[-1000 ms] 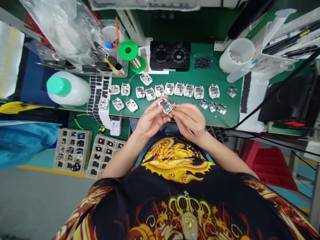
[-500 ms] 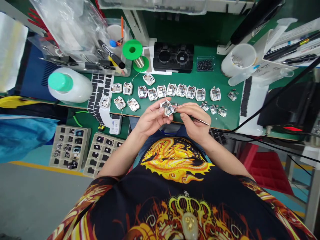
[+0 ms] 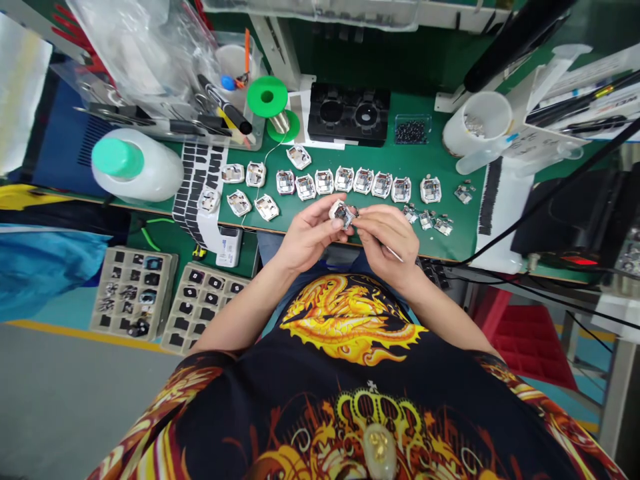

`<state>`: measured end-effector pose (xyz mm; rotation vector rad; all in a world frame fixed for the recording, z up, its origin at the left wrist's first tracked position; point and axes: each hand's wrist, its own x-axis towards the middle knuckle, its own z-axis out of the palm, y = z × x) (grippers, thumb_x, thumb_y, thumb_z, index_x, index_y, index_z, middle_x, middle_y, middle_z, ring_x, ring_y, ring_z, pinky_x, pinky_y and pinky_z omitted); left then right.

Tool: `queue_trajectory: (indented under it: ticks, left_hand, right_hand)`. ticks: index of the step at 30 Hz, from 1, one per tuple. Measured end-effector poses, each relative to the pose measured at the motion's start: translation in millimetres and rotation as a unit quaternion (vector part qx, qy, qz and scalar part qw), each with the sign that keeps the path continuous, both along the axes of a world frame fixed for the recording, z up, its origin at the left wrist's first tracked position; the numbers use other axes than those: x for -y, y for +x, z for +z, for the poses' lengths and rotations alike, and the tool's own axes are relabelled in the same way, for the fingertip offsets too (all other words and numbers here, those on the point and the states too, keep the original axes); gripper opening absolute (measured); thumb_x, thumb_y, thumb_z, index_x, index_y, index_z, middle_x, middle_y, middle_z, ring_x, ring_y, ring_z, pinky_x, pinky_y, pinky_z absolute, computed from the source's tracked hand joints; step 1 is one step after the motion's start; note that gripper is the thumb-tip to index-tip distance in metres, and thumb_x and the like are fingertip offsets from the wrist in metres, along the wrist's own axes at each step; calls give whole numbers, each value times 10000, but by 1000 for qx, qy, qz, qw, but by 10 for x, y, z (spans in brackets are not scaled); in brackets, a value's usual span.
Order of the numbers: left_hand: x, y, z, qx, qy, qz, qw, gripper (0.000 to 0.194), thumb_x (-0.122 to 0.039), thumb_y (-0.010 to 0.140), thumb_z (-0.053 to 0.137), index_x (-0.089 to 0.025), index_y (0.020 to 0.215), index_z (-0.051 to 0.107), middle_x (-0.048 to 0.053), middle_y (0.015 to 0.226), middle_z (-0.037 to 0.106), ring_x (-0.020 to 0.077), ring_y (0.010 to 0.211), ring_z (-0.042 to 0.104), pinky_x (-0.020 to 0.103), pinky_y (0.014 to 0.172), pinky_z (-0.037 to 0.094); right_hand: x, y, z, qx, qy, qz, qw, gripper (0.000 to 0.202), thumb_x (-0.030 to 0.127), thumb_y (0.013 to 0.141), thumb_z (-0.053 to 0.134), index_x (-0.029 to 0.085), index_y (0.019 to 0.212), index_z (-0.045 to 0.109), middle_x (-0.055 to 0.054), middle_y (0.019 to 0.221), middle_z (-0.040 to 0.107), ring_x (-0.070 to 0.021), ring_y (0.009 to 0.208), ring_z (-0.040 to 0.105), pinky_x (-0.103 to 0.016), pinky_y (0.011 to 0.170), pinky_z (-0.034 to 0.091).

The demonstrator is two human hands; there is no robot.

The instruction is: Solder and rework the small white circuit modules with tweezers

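Between the thumb and fingers of my left hand (image 3: 310, 237) is a white watch case (image 3: 341, 213) with a circuit board inside, tilted over the table's front edge. My right hand (image 3: 393, 240) is closed around tweezers (image 3: 394, 253), whose shaft pokes out below the fingers. The right fingertips meet the right side of the case; the tool's tip is hard to make out there. Beyond the hands runs a row of similar white watch cases (image 3: 344, 179) with boards in them. Loose circuit boards (image 3: 426, 220) lie to the right of my right hand.
More white cases (image 3: 239, 203) lie left of the row. A green solder spool (image 3: 268, 97), a black fixture (image 3: 349, 113) and a tray of small black parts (image 3: 413, 129) stand behind. A white bottle (image 3: 137, 167) is at left, a white cup (image 3: 477, 123) at right. Parts trays (image 3: 133, 293) sit lower left.
The watch case has turned and tilted in my left hand and shifted slightly right. My right hand has rolled, so the tweezers' shaft shows shorter and at a steeper angle.
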<state>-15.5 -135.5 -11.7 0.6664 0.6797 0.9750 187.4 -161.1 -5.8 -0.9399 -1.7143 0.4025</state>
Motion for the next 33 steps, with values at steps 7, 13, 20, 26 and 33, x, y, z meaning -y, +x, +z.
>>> queue_trajectory:
  ticks: [7, 13, 20, 26, 33]
  left_hand:
    - [-8, -34, -32, 9, 8, -22, 1000, 472, -288, 902, 987, -315, 1348, 836, 31, 1143, 834, 150, 871, 834, 234, 728, 689]
    - [2, 19, -27, -8, 17, -8, 1000, 480, -237, 872, 1007, -315, 1320, 853, 12, 1118, 834, 105, 832, 802, 207, 751, 697]
    - [2, -27, -24, 15, 11, -38, 999, 480, -259, 904, 987, -315, 1357, 837, 23, 1124, 840, 147, 885, 837, 232, 757, 707]
    - [2, -70, -27, 26, -13, -36, 999, 504, -303, 926, 973, -289, 1396, 793, 66, 1273, 850, 178, 948, 859, 260, 813, 717]
    - [-2, -93, -7, 22, -27, -32, 999, 531, -320, 922, 976, -260, 1408, 771, 115, 1350, 843, 207, 979, 869, 296, 843, 732]
  right_hand:
    - [10, -18, 47, -39, -41, -13, 998, 241, 184, 1069, 734, 347, 1212, 838, -1, 1105, 892, -230, 1072, 853, -497, 996, 709]
    - [22, 26, 103, 56, 10, 5, 998, 287, 128, 1049, 720, 287, 1274, 802, -44, 1112, 887, -251, 1087, 838, -499, 995, 709]
    - [-16, 65, 230, 37, -38, 11, 999, 194, 153, 1052, 733, 287, 1160, 822, -20, 1061, 888, -219, 1023, 838, -450, 978, 691]
    - [-15, 61, 208, -19, -77, 11, 997, 187, 197, 1072, 722, 299, 1172, 843, -32, 1117, 894, -214, 1039, 839, -442, 981, 683]
    - [48, -2, 92, -64, -98, -14, 993, 168, 238, 1083, 717, 311, 1163, 846, -31, 1106, 893, -223, 1053, 844, -462, 974, 704]
